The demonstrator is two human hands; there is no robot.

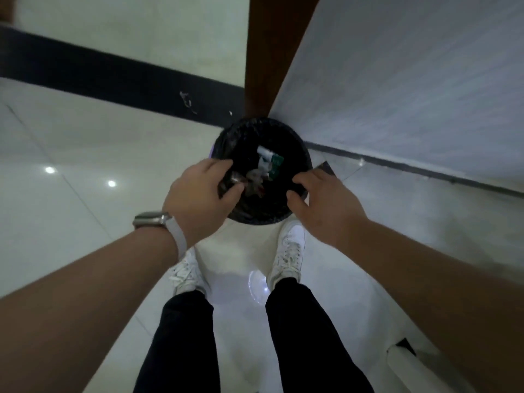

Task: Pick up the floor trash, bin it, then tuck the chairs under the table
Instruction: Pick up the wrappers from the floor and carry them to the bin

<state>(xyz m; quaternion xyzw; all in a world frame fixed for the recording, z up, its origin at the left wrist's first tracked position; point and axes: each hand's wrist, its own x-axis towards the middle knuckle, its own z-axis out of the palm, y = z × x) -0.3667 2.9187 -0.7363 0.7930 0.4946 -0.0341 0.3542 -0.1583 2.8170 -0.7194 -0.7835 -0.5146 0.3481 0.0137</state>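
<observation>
The bin (305, 154) stands upright in a corner of the floor (85, 143), mouth facing up, with wrappers (269, 163) inside. Over its left rim the left hand (198, 194) curls round a crumpled scrap (236, 179), too blurred to show its long axis. The right hand (326, 205) is half curled above the right rim; I cannot tell if it grips anything.

Left hand (198, 194) pinches a grey scrap (236, 179) that's way too blurry to identify, and it covers the bin's (246, 129) near-left rim. Right hand (326, 205) fingertips curl at the right rim, can't tell if they grip it. The white and green bits (269, 163) inside are unreadable. The white thing (402, 361) bottom right is cut off by the edge.
</observation>
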